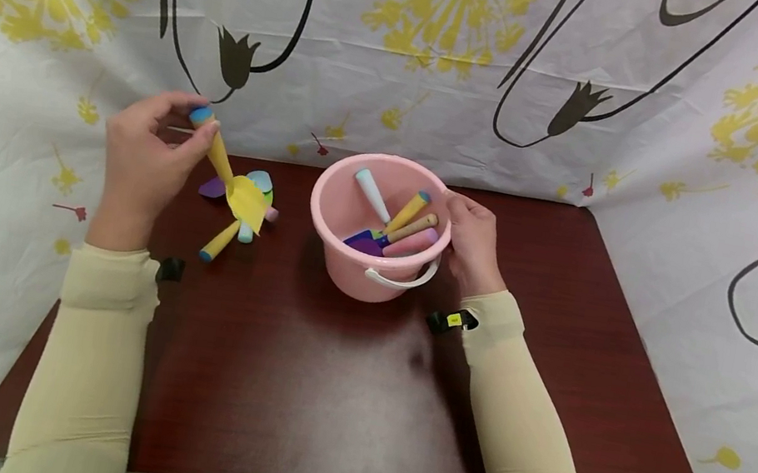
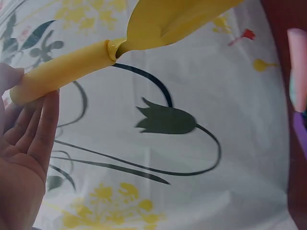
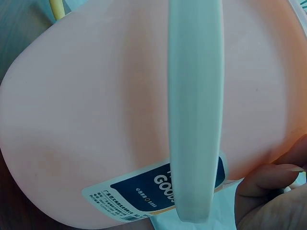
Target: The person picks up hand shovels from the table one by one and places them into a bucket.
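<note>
Left hand (image 1: 145, 170) pinches yellow shovel (image 1: 239, 193) near blue handle end; right hand (image 1: 475, 241) grips pink bucket (image 1: 343, 266) at rim. Shovel: probably light, stiff; best held mid-handle.

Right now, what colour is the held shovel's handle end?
Blue handle end, clearest in the head view.

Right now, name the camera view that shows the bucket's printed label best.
The right wrist view: the label is close up there, its print partly legible, though the pale handle crosses it. The head view shows the pink bucket but no label I can make out; the left wrist view shows no label.
</note>
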`<state>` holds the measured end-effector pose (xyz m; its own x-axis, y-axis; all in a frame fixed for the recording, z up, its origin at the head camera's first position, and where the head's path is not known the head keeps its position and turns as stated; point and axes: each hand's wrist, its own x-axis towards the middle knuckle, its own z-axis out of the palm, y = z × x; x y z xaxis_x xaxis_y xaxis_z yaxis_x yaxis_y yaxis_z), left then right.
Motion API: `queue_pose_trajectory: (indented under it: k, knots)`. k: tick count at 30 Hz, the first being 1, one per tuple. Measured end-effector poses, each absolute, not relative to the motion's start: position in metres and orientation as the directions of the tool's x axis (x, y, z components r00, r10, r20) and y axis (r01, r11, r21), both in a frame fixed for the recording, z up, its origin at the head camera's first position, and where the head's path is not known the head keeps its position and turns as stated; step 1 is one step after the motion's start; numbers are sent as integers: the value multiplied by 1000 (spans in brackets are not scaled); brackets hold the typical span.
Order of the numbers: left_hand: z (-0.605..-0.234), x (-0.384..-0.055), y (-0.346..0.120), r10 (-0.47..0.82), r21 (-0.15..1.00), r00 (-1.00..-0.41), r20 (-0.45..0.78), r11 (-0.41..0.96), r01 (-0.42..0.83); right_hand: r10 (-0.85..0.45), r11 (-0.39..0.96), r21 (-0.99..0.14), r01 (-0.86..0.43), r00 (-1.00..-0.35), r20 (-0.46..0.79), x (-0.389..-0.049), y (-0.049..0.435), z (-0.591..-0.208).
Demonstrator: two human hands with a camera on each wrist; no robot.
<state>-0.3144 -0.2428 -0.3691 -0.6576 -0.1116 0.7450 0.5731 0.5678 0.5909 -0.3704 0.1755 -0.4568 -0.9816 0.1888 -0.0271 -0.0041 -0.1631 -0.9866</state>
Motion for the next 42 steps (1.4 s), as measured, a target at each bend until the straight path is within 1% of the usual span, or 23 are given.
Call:
queue_pose_trajectory:
  k: [9, 14, 18, 20, 25, 28, 34, 36, 37, 38, 42]
  knots:
    - [-339, -311, -226, -56, 532, -584, 810, 489, 691, 189, -172, -985, -11, -982, -22, -371, 177, -457]
    - [-327, -312, -211, -28, 501, -539, 842, 410, 762, 196, -167, -986, -11, -980, -23, -373, 177, -459]
    - [-321, -316, -196, -9, 488, -517, 856, 345, 802, 198, -173, -985, -14, -980, -21, -373, 177, -459]
    - [-320, -318, -188, 15, 477, -511, 859, 334, 813, 197, -174, -985, -14, -980, -21, -372, 177, -459]
    - [-316, -323, -168, 39, 482, -519, 854, 314, 818, 197, -169, -986, -10, -980, -23, -371, 177, -458]
    - [-313, -325, -158, 60, 467, -509, 859, 315, 826, 192, -179, -984, -8, -981, -27, -371, 177, -458]
    - [-310, -330, -149, 175, 368, -437, 882, 322, 872, 183, -190, -982, -13, -983, -23, -370, 175, -458]
    - [-311, -335, -146, 221, 345, -424, 878, 322, 882, 183, -187, -982, -15, -983, -20, -370, 175, -458]
    - [-312, -337, -144, 246, 342, -426, 871, 321, 883, 185, -187, -982, -16, -983, -19, -370, 175, -458]
    - [-315, -340, -142, 261, 358, -443, 857, 316, 879, 185, -189, -982, -16, -983, -19, -370, 175, -458]
    - [-324, -349, -133, 328, 432, -538, 776, 345, 833, 186, -189, -982, -14, -982, -22, -370, 175, -458]
